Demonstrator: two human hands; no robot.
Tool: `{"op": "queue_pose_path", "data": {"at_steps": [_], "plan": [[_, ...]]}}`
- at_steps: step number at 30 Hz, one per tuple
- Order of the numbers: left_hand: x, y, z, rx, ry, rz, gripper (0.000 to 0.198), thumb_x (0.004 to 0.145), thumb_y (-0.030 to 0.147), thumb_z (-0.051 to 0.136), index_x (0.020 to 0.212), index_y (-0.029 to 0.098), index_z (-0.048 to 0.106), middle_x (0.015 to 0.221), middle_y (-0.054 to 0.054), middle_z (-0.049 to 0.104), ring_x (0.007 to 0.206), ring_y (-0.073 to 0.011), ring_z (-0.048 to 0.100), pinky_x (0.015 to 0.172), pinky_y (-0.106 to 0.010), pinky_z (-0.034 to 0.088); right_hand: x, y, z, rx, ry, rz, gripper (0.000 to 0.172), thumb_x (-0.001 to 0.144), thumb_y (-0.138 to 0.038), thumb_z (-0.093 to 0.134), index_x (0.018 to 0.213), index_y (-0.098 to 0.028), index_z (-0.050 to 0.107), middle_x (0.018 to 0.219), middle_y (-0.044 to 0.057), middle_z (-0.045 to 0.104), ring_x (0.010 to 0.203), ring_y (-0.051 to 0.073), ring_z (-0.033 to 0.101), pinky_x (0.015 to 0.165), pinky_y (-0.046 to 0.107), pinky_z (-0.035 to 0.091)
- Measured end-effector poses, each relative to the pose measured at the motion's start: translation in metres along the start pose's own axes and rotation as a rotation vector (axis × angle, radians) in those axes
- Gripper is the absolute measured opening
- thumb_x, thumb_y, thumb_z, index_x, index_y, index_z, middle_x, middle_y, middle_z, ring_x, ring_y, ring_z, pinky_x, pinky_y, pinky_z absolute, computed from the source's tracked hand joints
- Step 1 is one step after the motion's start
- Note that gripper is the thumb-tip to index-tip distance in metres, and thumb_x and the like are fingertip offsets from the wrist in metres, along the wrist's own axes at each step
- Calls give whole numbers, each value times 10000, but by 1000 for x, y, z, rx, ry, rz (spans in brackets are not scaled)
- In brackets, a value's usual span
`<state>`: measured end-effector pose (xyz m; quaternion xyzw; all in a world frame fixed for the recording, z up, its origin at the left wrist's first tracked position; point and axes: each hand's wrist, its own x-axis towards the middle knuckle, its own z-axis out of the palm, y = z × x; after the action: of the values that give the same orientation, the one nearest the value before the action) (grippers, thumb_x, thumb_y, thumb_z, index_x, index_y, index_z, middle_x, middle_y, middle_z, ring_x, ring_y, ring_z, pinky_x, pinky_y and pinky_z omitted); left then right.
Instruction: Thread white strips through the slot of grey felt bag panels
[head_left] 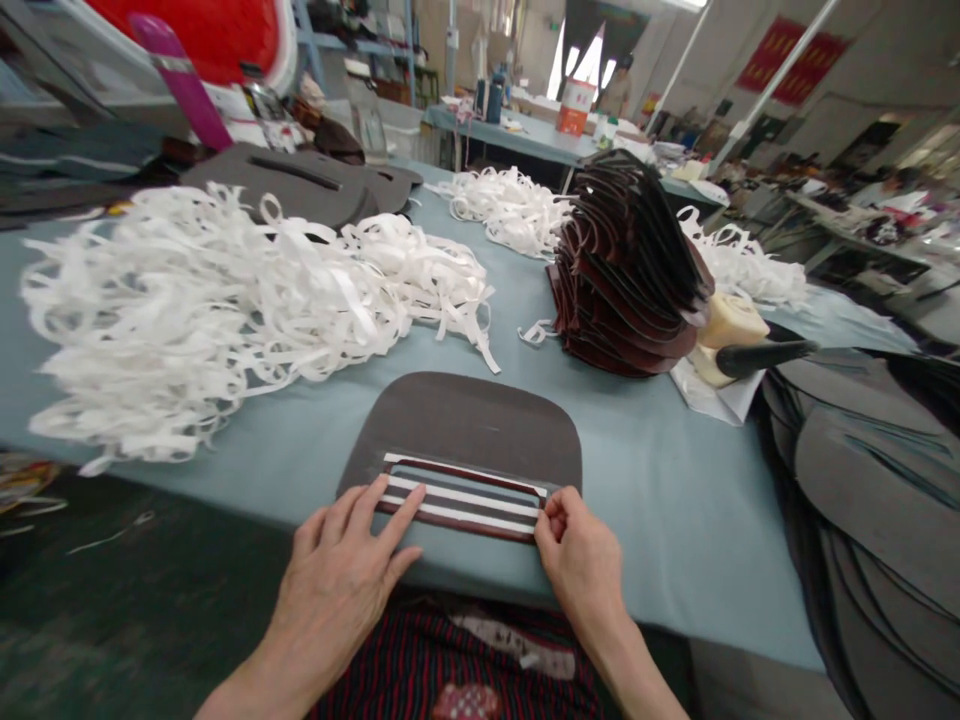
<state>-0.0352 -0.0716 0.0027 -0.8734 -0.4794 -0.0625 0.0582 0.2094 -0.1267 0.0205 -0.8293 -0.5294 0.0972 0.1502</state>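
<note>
Two counters: near one (660, 500) under pale blue-grey cloth, far one (510, 135) behind it, crowded with bottles and clutter. Just right of the near counter, tall pile of dark grey panels (870, 470). Left of centre, big tangled heap of white ribbon offcuts (210, 320); smaller white heap (510, 208) farther back. Mid-counter, fanned stack of maroon leather pieces (630, 260), right beside cream foam block (731, 325) and black-handled tool (765, 355). Directly in front of the person, single dark grey panel (461, 425) flat on the cloth, maroon slotted piece (457, 478) on top, white strips (457, 496) lying across its slots. Left hand (330, 590) flat over the strips, fingers (401, 515) spread and open, gripping nothing. Right hand (581, 560) at the right end, thumb and fingers (555, 520) closed in a tight pinch on the strip ends.
</note>
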Motion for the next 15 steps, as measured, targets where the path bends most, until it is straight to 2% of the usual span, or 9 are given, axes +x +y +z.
{"op": "queue_pose_path", "data": {"at_steps": [3,5,6,9,11,15], "plan": [[14,-8,0,-41,12,31,514,864,342,570,1361,341,441,1373,-131,476,1240,-349,428,932,-506,369,1,-16,9,-41,83,-301,264,875,-127,401,1021,-198,610,917,50,599,747,150,566,609,229,377],[24,-14,-1,-72,22,39,464,857,357,583,1313,327,498,1357,-125,495,1255,-338,421,964,-504,359,6,-29,15,-45,49,-492,347,884,-111,397,1162,-210,579,946,61,585,817,168,562,667,238,410],[28,-17,-1,-89,32,36,432,860,353,580,1287,319,522,1340,-121,510,1248,-327,432,977,-498,357,8,-35,18,-55,29,-552,350,879,-109,413,1169,-211,581,935,62,584,838,179,559,687,245,419],[35,-22,0,-141,84,15,376,874,315,563,1249,299,547,1295,-111,541,1206,-294,475,996,-478,360,18,-42,21,-64,-4,-593,219,875,-122,445,930,-193,645,865,56,576,814,181,559,686,246,426],[36,-23,4,-173,120,1,355,885,303,544,1239,280,550,1272,-112,549,1188,-287,485,994,-478,367,25,-40,20,-14,-25,-571,226,901,-147,426,800,-189,624,815,41,565,732,150,562,661,229,424],[34,-23,11,-255,180,-40,324,892,293,529,1209,235,559,1217,-107,563,1154,-277,486,987,-478,379,39,-30,18,-15,8,-554,261,935,-200,391,793,-205,611,785,23,565,636,126,571,599,217,416]]}}
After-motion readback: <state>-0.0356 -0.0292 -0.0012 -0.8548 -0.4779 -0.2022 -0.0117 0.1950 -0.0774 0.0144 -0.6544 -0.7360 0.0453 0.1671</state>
